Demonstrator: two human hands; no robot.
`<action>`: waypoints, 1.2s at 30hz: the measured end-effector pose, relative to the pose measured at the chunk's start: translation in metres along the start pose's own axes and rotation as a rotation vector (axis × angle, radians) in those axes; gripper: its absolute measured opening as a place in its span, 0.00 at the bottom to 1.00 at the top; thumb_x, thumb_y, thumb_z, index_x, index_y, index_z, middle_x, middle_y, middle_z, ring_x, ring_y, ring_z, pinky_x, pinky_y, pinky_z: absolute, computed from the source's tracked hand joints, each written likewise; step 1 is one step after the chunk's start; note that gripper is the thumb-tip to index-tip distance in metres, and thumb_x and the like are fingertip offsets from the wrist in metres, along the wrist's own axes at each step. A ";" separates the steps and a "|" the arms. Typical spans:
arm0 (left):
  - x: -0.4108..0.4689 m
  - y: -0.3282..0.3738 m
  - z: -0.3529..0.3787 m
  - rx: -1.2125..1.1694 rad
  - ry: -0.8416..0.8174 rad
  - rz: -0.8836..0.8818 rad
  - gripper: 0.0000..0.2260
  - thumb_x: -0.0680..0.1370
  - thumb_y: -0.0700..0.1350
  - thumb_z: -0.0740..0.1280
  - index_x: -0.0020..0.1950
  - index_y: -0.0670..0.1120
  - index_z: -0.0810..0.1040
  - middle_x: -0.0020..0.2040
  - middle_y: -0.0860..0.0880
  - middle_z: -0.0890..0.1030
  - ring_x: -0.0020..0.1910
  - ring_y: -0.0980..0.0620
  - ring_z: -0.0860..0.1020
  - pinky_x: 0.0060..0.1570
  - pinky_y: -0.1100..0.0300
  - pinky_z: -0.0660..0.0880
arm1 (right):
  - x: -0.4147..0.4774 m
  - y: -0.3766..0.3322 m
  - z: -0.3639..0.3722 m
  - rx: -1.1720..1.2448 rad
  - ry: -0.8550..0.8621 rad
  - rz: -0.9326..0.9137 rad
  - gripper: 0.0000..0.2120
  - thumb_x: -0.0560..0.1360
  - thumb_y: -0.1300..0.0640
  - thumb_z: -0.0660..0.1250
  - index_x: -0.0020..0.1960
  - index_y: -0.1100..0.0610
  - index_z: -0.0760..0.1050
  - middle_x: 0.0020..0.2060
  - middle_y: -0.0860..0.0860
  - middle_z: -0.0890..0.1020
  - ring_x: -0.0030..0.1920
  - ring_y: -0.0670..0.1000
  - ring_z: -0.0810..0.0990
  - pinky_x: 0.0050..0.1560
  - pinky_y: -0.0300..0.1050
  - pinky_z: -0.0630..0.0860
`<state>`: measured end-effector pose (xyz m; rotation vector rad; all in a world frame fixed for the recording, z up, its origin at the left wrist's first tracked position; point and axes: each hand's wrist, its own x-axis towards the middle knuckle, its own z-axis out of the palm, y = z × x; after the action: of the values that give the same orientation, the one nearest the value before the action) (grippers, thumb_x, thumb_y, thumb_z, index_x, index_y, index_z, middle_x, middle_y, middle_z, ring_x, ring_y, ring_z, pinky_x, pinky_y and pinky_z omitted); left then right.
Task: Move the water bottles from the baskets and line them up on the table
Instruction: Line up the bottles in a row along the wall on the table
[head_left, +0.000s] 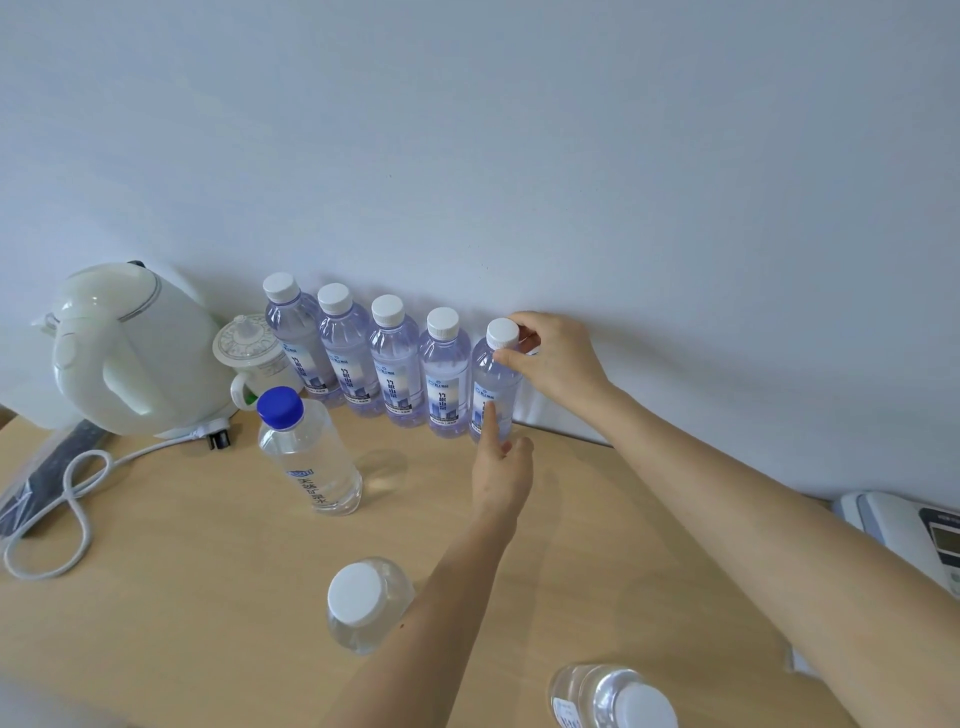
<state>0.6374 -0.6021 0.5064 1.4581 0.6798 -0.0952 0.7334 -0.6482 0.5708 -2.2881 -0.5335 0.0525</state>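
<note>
Several white-capped water bottles stand in a row against the wall on the wooden table (182, 571). My right hand (556, 364) pinches the neck of the rightmost bottle (491, 379) just below its cap. My left hand (501, 475) touches that bottle's lower body with an outstretched index finger. A blue-capped bottle (309, 452) stands alone in front of the row. Another white-capped bottle (363, 605) stands near me beside my left forearm, and a further one (613, 699) shows at the bottom edge. No basket is in view.
A white electric kettle (124, 353) with its looped cord (72, 499) stands at the left. A lidded ceramic mug (254, 358) sits between kettle and bottle row. A dark flat object (47, 467) lies under the cord. A white device (914, 535) is at the right edge.
</note>
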 end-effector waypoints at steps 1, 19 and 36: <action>-0.001 0.001 0.000 0.006 -0.003 -0.004 0.29 0.78 0.41 0.57 0.75 0.57 0.52 0.35 0.53 0.67 0.34 0.57 0.67 0.34 0.68 0.65 | 0.000 0.000 0.000 0.003 -0.009 -0.002 0.11 0.69 0.61 0.71 0.50 0.63 0.78 0.43 0.57 0.82 0.40 0.49 0.74 0.42 0.38 0.69; -0.051 -0.010 -0.002 0.228 -0.114 0.146 0.25 0.78 0.42 0.59 0.74 0.55 0.58 0.69 0.49 0.68 0.60 0.55 0.68 0.61 0.60 0.65 | -0.073 0.011 -0.043 -0.184 -0.383 0.285 0.23 0.75 0.51 0.65 0.68 0.54 0.68 0.69 0.49 0.70 0.68 0.49 0.68 0.60 0.37 0.63; -0.155 -0.029 -0.075 0.284 -0.190 0.358 0.22 0.78 0.45 0.60 0.72 0.55 0.63 0.68 0.53 0.69 0.67 0.55 0.67 0.68 0.54 0.64 | -0.183 -0.064 -0.040 -0.091 -0.115 0.216 0.16 0.75 0.53 0.66 0.61 0.55 0.75 0.60 0.50 0.78 0.59 0.46 0.76 0.52 0.33 0.65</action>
<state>0.4712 -0.5894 0.5582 1.7965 0.2495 -0.0525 0.5512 -0.7081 0.6210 -2.4341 -0.3508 0.2723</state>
